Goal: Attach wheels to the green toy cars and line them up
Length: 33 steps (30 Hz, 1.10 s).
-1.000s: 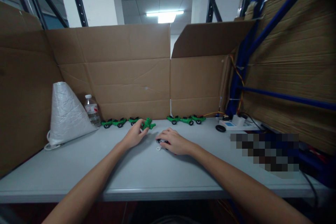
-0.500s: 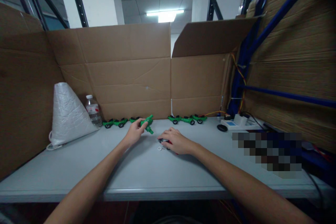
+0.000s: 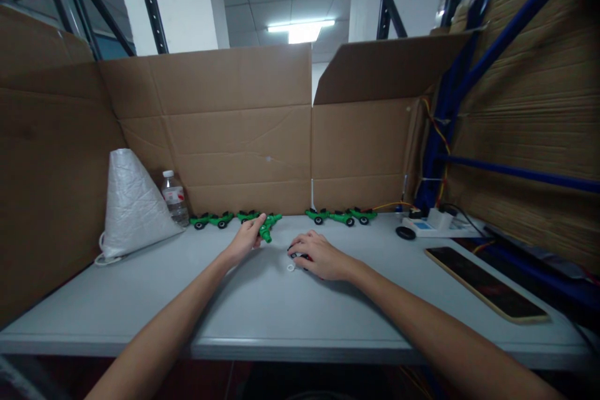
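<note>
My left hand (image 3: 246,241) is closed around a green toy car body (image 3: 269,227), held just above the table with no wheels visible on it. My right hand (image 3: 319,254) rests low over the table, fingers bent down onto small black and red parts (image 3: 300,255). Those parts are mostly covered, and what the fingertips grip is hidden. By the right hand lies a white ring (image 3: 291,267). Green toy cars with black wheels stand along the back, one group (image 3: 210,220) beyond the left hand and another (image 3: 341,217) beyond the right.
A silvery-white drawstring bag (image 3: 135,212) and a water bottle (image 3: 174,198) stand back left. A power strip (image 3: 434,224), a black round disc (image 3: 405,233) and a phone (image 3: 487,284) lie on the right. Cardboard walls (image 3: 225,137) enclose the table (image 3: 262,319).
The green car body has turned in my left hand and dipped slightly. My right hand stays over the small parts. The whole view has shifted a little, with things appearing farther right.
</note>
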Motion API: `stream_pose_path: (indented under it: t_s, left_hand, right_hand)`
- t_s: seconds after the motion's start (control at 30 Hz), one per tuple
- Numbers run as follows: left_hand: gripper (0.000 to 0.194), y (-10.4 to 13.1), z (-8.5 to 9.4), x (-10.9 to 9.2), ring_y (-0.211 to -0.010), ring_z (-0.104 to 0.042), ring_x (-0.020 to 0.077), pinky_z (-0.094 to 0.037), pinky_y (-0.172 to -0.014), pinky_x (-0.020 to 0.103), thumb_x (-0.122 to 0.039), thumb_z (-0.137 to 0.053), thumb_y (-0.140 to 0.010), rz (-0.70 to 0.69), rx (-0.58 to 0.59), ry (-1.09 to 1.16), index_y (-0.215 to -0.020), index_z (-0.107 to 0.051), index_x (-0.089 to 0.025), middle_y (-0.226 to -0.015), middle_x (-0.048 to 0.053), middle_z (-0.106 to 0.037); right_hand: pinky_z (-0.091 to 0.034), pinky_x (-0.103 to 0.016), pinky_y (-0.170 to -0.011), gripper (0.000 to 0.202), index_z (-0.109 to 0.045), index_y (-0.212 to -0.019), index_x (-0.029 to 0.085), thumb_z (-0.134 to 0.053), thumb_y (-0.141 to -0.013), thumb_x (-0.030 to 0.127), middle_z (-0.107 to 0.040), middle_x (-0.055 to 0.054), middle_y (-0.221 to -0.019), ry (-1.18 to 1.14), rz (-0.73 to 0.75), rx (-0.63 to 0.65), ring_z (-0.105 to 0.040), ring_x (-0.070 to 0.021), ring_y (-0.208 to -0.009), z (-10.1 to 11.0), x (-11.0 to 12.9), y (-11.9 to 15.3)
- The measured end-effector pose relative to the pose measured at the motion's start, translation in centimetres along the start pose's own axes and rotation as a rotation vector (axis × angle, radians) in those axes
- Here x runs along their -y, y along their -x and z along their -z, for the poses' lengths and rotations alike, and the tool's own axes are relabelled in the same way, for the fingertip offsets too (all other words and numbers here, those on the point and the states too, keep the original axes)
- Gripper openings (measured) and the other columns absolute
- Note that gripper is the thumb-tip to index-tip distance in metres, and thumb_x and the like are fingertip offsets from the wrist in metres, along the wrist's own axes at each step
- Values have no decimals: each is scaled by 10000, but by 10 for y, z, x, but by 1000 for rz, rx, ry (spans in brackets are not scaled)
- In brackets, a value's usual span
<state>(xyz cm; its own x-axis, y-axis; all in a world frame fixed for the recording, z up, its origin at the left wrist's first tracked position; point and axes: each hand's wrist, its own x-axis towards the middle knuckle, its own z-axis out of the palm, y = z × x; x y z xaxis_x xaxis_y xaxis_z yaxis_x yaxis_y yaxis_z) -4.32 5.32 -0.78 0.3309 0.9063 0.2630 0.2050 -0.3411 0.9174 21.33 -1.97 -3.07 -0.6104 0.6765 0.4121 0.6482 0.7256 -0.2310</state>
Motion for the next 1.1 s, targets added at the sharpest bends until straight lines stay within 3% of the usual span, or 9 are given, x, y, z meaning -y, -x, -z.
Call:
stream_pose_path:
  t_s: [0.2, 0.4, 0.77, 0.93, 1.1]
  left_hand:
    - [563, -2, -1, 2, -468, -380, 101, -317, -485, 254, -754, -583, -890, -26, 2, 46, -780, -469, -214, -539, -81, -417]
    - [568, -4, 0, 6, -494, -448, 101, -346, -501, 240, -746, -597, -891, -49, -8, -4, -852, -539, -182, -580, -57, -514]
    - [587, -3, -3, 10, -529, -551, 123, -424, -521, 238, -771, -625, -855, 9, -28, 71, -881, -530, -192, -627, -42, -562]
    - [576, -1, -5, 8, -609, -629, 144, -463, -533, 236, -747, -655, -850, 4, -12, 60, -894, -544, -183, -727, -2, -625]
    - [549, -1, -6, 5, -715, -677, 168, -520, -590, 251, -705, -680, -850, -26, 9, 62, -918, -588, -168, -827, 40, -674]
  right_hand:
    - [-442, -370, -1049, 239, -695, -1173, 227, -570, -997, 125, -607, -82, -1208, -97, -8, -113, -586, -218, -1129, -1, -4, -2]
    - [-478, -315, -987, 329, -651, -1107, 236, -478, -947, 7, -555, -53, -1164, -158, -21, -175, -601, -180, -1049, 2, -1, -4]
    - [-461, -315, -935, 194, -622, -1141, 230, -469, -1043, 161, -620, -63, -1125, -145, -11, -188, -618, -202, -1009, 3, -2, -2]
    - [-439, -289, -821, 165, -607, -1074, 218, -455, -1086, 279, -677, -34, -946, -135, -63, -177, -633, -191, -886, 3, -2, -4]
    - [-371, -266, -673, 221, -596, -1010, 220, -411, -1098, 304, -621, 22, -712, -107, -148, -186, -577, -159, -663, 5, 0, -3]
